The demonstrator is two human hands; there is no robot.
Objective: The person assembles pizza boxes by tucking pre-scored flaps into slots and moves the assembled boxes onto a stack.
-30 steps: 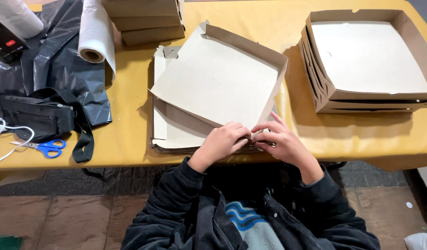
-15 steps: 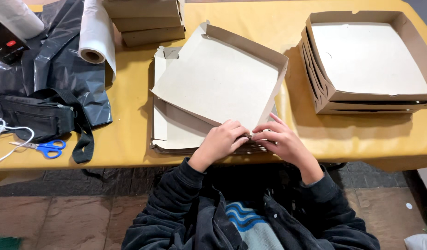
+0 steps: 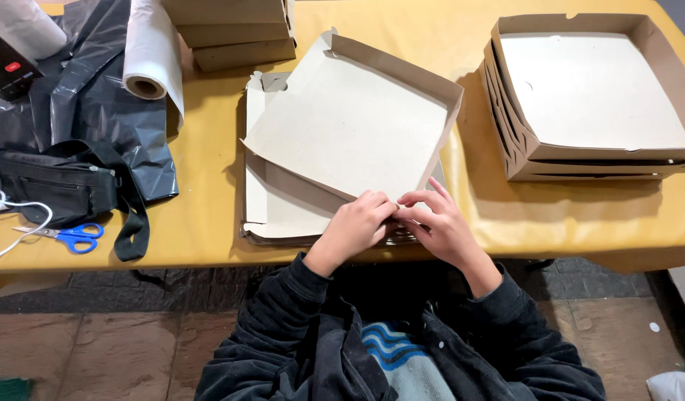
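A half-folded grey cardboard box (image 3: 350, 122) lies tilted on a pile of flat box blanks (image 3: 272, 208) at the table's near edge. Its far and right walls stand up. My left hand (image 3: 357, 226) and my right hand (image 3: 435, 223) meet at the box's near corner, fingertips pinching the cardboard edge there. The flap under my fingers is hidden.
A stack of finished open boxes (image 3: 591, 160) stands at the right of the yellow table (image 3: 209, 215). More cardboard (image 3: 235, 33) sits at the back. On the left are a white plastic roll (image 3: 149, 52), black plastic sheeting (image 3: 97, 104), a black pouch (image 3: 57, 186) and blue scissors (image 3: 75, 238).
Both hands stay at the near corner of the box; the fingers have shifted only slightly along the edge. The box has not moved.
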